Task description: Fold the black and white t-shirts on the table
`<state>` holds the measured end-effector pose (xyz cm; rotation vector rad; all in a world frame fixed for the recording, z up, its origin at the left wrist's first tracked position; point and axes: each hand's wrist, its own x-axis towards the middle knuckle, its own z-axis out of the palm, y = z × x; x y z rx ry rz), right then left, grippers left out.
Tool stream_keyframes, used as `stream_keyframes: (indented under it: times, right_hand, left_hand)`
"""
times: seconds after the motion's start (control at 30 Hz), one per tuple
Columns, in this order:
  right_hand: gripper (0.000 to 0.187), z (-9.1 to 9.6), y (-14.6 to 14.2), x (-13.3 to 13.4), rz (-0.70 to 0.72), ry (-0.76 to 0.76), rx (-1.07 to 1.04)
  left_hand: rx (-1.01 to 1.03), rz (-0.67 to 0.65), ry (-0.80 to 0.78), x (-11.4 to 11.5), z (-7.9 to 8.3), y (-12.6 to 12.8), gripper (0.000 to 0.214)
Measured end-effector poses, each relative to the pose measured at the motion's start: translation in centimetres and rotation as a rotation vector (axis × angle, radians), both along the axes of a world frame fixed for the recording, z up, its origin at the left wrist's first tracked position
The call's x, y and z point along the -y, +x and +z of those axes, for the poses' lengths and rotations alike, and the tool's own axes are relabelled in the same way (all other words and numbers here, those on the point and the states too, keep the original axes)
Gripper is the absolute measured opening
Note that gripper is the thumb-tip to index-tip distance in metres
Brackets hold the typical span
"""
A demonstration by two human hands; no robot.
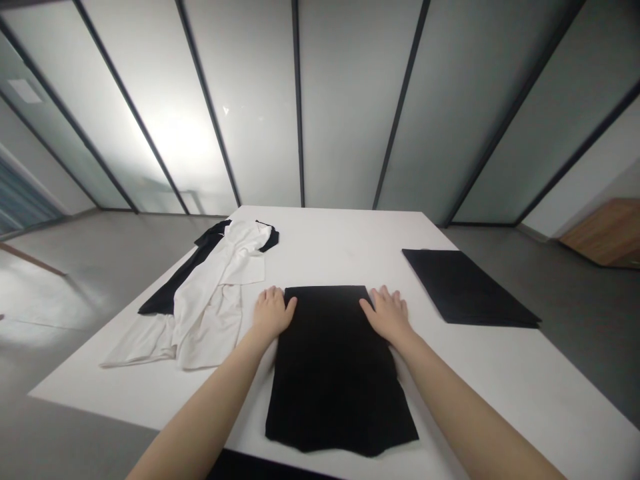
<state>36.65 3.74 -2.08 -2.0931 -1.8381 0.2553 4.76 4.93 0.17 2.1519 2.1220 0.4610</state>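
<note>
A folded black garment (337, 367) lies flat on the white table right in front of me, its near edge wavy. My left hand (271, 313) rests at its far left corner, fingers stretched forward on the tabletop and thumb at the fabric's edge. At the opposite far corner, my right hand (389, 315) lies with fingers spread and its thumb touching the cloth's right edge. Both hands are open, one on each side of the garment.
Left on the table (345, 247) sits a loose heap: a white garment (210, 307) partly over a black garment (193, 270). A neat dark folded stack (465, 287) lies to the right. Frosted glass panels (350, 107) stand behind the table.
</note>
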Motion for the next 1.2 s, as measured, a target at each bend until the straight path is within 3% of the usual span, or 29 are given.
stream_keyframes:
  times: [0.1, 0.23, 0.3, 0.4, 0.53, 0.63, 0.73, 0.83, 0.9, 1.0, 1.1, 1.2]
  right_hand:
    - [0.049, 0.3, 0.1, 0.0, 0.125, 0.058, -0.109]
    - [0.034, 1.2, -0.7, 0.3, 0.3, 0.168, -0.453]
    - [0.038, 1.4, -0.7, 0.3, 0.271, 0.162, -0.641]
    - [0.054, 1.4, -0.2, 0.1, 0.185, 0.033, -0.814]
    - [0.056, 2.1, 1.0, -1.4, 0.173, -0.081, -0.786]
    - [0.054, 3.8, 1.1, -3.6, 0.157, 0.0, -0.752]
    - [0.056, 5.6, 0.0, -5.8, 0.048, 0.3, -0.57]
    - [0.056, 5.5, -2.0, -6.1, 0.137, 0.481, -0.295]
    - [0.057, 4.4, -3.5, -4.7, 0.305, 0.403, -0.165]
    - [0.061, 2.3, -4.9, -1.2, 0.506, 0.158, 0.0]
    - [0.066, 1.5, -4.6, 1.6, 0.59, 0.018, 0.09]
    - [0.066, 1.8, -3.3, 2.9, 0.599, -0.041, 0.098]
  left_hand:
    - [0.121, -0.041, 0.007, -0.7, 0.6, -0.7, 0.035]
    - [0.584, -0.139, -0.058, -0.9, 1.6, -0.6, 0.018]
    - [0.781, -0.146, -0.126, -0.6, 2.0, -0.7, 0.02]
    - [0.926, -0.127, -0.227, -0.1, 2.2, -0.9, 0.03]
    - [1.077, -0.123, -0.273, -1.3, 2.0, -1.1, 0.037]
    - [1.133, -0.102, -0.157, -4.2, 2.4, -0.7, 0.033]
    - [1.05, 0.016, 0.09, -7.4, 3.3, 0.4, 0.031]
    - [0.777, 0.022, 0.248, -7.6, 3.3, 2.1, 0.037]
    - [0.525, -0.134, 0.227, -5.2, 2.4, 3.4, 0.038]
    - [0.187, -0.379, 0.091, 0.4, 0.4, 4.7, 0.048]
    - [0.016, -0.447, 0.024, 4.8, -0.5, 4.6, 0.06]
    - [-0.03, -0.469, -0.006, 6.2, -0.3, 3.8, 0.059]
